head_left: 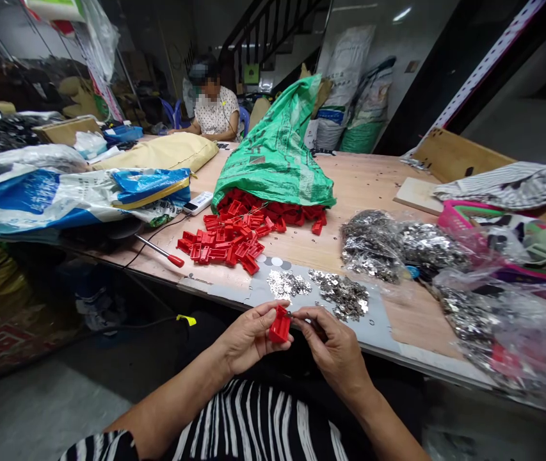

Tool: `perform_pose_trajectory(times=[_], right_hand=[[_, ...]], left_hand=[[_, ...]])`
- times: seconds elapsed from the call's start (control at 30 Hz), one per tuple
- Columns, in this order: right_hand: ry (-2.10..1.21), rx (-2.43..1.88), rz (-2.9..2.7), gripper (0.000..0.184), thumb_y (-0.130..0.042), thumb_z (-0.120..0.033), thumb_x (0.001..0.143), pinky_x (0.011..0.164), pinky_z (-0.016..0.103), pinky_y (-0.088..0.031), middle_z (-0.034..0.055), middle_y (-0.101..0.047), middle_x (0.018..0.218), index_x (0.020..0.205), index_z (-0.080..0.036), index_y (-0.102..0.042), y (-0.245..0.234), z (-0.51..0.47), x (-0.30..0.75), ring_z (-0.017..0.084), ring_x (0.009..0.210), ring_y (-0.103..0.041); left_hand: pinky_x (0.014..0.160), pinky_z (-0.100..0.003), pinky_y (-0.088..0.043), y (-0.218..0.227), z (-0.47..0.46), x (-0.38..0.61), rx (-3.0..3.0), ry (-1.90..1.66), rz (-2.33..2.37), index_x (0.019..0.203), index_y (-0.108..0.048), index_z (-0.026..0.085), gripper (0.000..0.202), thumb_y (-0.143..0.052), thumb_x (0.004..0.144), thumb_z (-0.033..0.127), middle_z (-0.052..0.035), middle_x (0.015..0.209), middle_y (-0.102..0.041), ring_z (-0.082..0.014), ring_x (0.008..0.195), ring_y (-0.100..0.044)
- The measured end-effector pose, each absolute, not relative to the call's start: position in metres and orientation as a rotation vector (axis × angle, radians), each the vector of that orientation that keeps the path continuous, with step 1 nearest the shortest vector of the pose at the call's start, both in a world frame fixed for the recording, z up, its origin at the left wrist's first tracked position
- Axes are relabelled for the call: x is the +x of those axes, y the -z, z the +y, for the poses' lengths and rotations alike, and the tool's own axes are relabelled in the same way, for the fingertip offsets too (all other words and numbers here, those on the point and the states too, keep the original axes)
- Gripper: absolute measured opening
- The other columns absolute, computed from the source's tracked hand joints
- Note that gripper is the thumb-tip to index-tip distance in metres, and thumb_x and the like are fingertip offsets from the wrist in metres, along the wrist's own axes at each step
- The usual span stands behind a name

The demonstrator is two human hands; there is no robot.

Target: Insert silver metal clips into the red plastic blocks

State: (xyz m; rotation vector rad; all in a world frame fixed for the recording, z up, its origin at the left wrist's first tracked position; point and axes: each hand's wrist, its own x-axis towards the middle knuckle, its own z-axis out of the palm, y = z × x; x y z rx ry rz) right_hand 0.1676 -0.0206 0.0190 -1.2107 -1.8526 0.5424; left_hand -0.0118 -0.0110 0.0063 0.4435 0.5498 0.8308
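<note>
Between the thumb and fingers of my left hand [248,338] is a red plastic housing [279,325], its hollow side facing up. My right hand [333,349] pinches a small dark metal piece [290,314] against the housing's upper right edge; its exact shape is too small to make out. Just beyond my hands, on a grey mat [376,326], lie a heap of shiny silver metal pieces [288,283] and a heap of darker metal pieces [342,294]. Farther off, a pile of red plastic housings [227,240] spills from a green woven sack [273,153].
Clear bags of metal parts [373,243] and a pink basket [465,221] crowd the right side. A red-handled tool [174,259] juts past the table edge at left, near a blue-and-white sack [61,192]. Another person [215,105] sits across the table.
</note>
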Motion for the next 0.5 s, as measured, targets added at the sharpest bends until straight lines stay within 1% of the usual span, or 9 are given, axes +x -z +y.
perform_pose_trajectory(times=[0.1,0.2,0.33,0.5], right_hand=[[-0.504,-1.112,-1.934,0.015,-0.050,-0.015,0.090,0.073,0.027,-0.051,0.0045,-0.068,0.090,0.095,-0.023,-0.061,-0.019,-0.020,0.169,0.017,0.083,-0.065],[-0.477,-1.070,-2.006,0.017,-0.048,-0.011,0.090,0.074,0.028,-0.051,0.0041,-0.066,0.089,0.097,-0.023,-0.059,-0.019,-0.020,0.171,0.017,0.083,-0.064],[-0.491,-1.069,-2.098,0.017,-0.047,-0.011,0.091,0.071,0.028,-0.051,0.0038,-0.065,0.086,0.095,-0.023,-0.058,-0.019,-0.019,0.176,0.016,0.080,-0.063],[-0.514,-1.053,-2.177,0.018,-0.047,-0.009,0.090,0.070,0.028,-0.051,0.0038,-0.065,0.087,0.095,-0.022,-0.058,-0.020,-0.018,0.179,0.016,0.079,-0.063]], left_hand=[[0.063,-0.021,-0.056,-0.005,-0.012,-0.011,0.428,-0.823,0.566,0.115,-0.061,0.013,0.038,-0.068,0.081,0.028,-0.0075,0.094,-0.065,-0.0139,0.069,-0.068],[0.059,-0.019,-0.055,-0.005,-0.012,-0.010,0.451,-0.831,0.592,0.112,-0.062,0.010,0.035,-0.065,0.083,0.029,-0.0082,0.094,-0.065,-0.0131,0.066,-0.068],[0.056,-0.019,-0.055,-0.006,-0.012,-0.010,0.491,-0.829,0.625,0.110,-0.061,0.011,0.032,-0.063,0.085,0.030,-0.0080,0.091,-0.065,-0.0128,0.063,-0.067],[0.053,-0.021,-0.054,-0.008,-0.014,-0.009,0.532,-0.823,0.677,0.099,-0.058,0.012,0.026,-0.065,0.083,0.030,-0.0057,0.084,-0.065,-0.0131,0.060,-0.066]])
